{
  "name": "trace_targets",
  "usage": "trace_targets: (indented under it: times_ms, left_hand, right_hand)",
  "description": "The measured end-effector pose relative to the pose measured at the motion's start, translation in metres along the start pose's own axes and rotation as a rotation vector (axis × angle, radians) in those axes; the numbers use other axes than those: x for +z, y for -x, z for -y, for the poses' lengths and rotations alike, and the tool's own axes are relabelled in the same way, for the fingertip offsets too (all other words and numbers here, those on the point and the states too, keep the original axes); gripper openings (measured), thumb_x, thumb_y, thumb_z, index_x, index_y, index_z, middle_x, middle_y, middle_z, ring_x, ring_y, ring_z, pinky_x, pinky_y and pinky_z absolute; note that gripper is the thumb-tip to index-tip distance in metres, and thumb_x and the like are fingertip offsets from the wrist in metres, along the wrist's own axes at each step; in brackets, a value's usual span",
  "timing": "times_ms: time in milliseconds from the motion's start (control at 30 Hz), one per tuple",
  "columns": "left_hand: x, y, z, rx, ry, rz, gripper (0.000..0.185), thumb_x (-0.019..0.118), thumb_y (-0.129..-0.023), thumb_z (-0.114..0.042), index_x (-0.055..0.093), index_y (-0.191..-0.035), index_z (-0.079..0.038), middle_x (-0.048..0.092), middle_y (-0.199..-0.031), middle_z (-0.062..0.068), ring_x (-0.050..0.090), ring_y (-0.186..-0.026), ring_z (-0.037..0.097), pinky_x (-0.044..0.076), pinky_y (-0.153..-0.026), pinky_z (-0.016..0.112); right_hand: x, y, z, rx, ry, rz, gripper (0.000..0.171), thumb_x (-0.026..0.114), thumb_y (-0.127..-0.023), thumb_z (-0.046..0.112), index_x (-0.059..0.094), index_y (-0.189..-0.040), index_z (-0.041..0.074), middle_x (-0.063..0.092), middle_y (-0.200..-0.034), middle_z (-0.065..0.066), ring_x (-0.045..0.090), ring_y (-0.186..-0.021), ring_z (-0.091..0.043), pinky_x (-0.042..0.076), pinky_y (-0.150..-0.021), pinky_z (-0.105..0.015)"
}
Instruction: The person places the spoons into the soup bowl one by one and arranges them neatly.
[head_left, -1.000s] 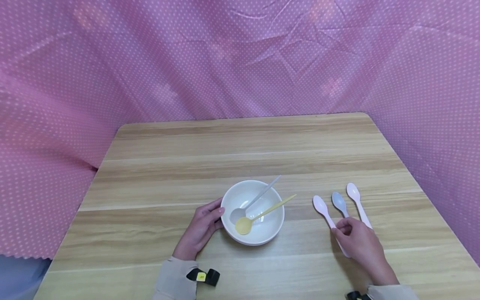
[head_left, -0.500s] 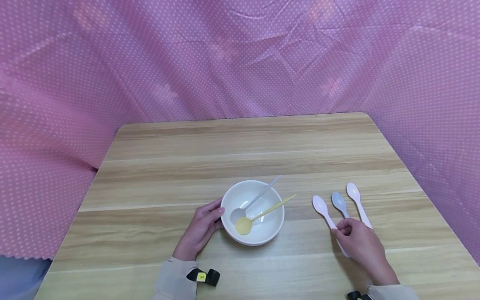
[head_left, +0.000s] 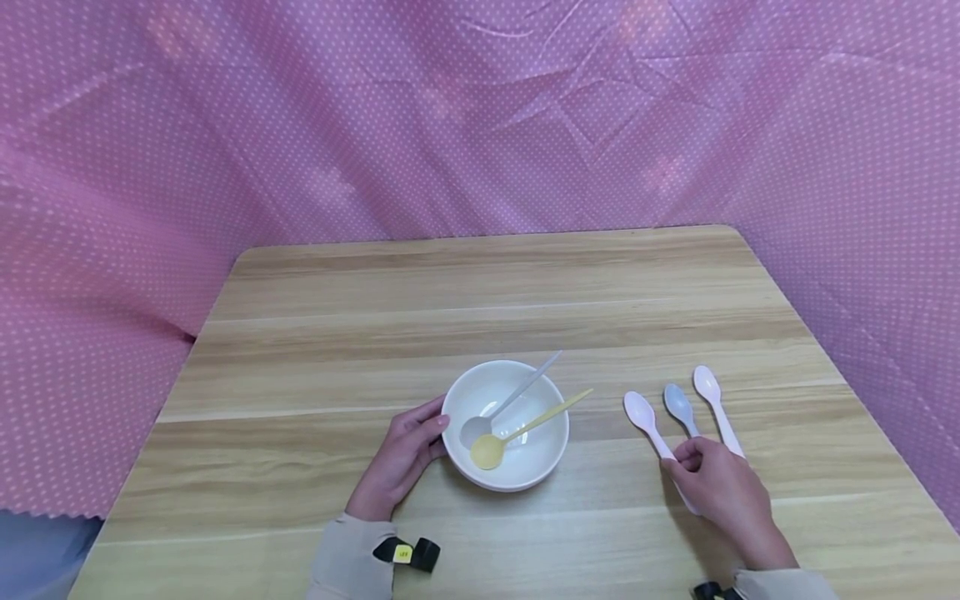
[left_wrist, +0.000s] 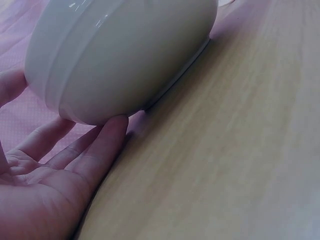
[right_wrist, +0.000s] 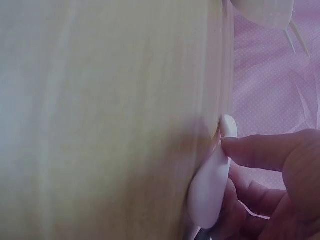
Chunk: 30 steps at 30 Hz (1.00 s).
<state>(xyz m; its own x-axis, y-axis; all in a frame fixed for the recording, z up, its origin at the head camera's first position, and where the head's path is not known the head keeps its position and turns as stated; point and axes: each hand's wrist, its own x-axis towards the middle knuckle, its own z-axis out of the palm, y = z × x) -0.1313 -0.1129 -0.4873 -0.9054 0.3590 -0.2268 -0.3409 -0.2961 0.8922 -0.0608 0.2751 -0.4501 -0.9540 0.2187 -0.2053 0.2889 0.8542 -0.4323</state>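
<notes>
A white bowl (head_left: 542,454) stands on the wooden table (head_left: 487,292), with a grey spoon (head_left: 477,429) and a yellow spoon (head_left: 487,451) lying in it, handles over the right rim. My left hand (head_left: 397,462) rests its straight fingers (left_wrist: 100,145) against the bowl's (left_wrist: 125,50) left wall. To the right, my right hand (head_left: 720,487) pinches the handle of a pale pink spoon (head_left: 641,412), thumb on top and fingers beneath (right_wrist: 210,195). The spoon's handle is hidden under the hand.
A grey-blue spoon (head_left: 678,404) and a white spoon (head_left: 707,385) lie side by side just right of the pink one, their handles partly under my right hand. Pink dotted cloth (head_left: 480,125) hangs around the table's far and side edges.
The pink spoon's head has shifted very slightly left under my right hand. The left hand and the bowl have stayed still.
</notes>
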Motion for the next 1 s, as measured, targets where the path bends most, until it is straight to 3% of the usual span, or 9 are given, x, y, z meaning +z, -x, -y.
trace_targets:
  times_ms: [1000]
  left_hand:
    - [-0.0010, 0.0002, 0.0003, 0.007, 0.007, 0.010, 0.054, 0.058, -0.092, -0.016, 0.039, -0.142, -0.004, 0.040, -0.147, 0.013, 0.058, -0.114, 0.019, 0.054, -0.087, 0.032]
  right_hand:
    - [0.0036, 0.0030, 0.0052, -0.032, -0.012, -0.033, 0.018, 0.069, -0.080, 0.032, 0.063, -0.079, 0.016, 0.061, -0.068, 0.006, 0.049, -0.059, -0.012, 0.034, -0.049, -0.028]
